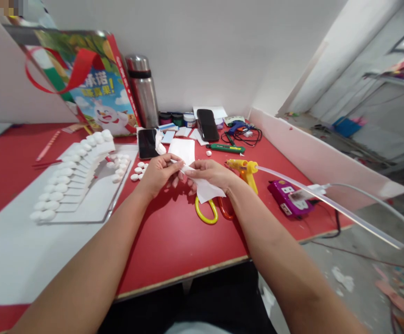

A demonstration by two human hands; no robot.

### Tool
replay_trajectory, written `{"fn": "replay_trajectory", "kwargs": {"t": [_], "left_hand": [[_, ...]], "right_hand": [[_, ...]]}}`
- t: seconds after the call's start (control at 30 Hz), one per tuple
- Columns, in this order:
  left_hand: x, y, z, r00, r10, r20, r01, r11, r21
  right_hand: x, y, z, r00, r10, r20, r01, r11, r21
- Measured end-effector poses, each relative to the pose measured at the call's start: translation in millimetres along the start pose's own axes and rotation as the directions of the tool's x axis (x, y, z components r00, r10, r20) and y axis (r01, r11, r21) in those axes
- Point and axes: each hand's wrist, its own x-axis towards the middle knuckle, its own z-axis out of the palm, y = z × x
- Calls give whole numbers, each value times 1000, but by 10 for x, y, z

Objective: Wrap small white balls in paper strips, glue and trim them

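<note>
A piece of thin white paper (209,189) is pinched between my two hands above the red table. My left hand (162,172) grips its upper left end with thumb and fingers. Nearer the middle, my right hand (207,172) is closed on the same paper, and a loose flap hangs down below it. Scissors with a yellow handle loop (207,217) lie partly hidden under the paper and my right wrist. Small white balls (139,170) rest beside my left hand. Behind my hands lies a flat white sheet (182,149).
At left, a curved white stepped model (78,174) with white balls stands on a board. A yellow glue gun (245,169) with a long glue stick lies right, near a purple power socket (287,197). Behind are a green cutter (226,148), phones (208,125), a steel flask (144,95) and a gift box (100,93).
</note>
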Motion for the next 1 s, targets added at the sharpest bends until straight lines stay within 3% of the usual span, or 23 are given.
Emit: {"fn": "replay_trajectory", "kwargs": {"t": [0.3, 0.63, 0.8, 1.0], "left_hand": [[1, -24, 13, 999, -37, -7, 37, 998, 56], [-35, 65, 62, 999, 7, 32, -9, 998, 66], [-17, 37, 28, 998, 22, 57, -27, 996, 87], [13, 0, 7, 998, 11, 65, -17, 995, 96]], "right_hand": [[-34, -26, 37, 1000, 24, 20, -20, 983, -181], [-52, -35, 8, 999, -20, 50, 24, 995, -92], [-60, -51, -5, 997, -62, -35, 58, 993, -98], [-67, -55, -23, 997, -57, -54, 51, 993, -110]]}}
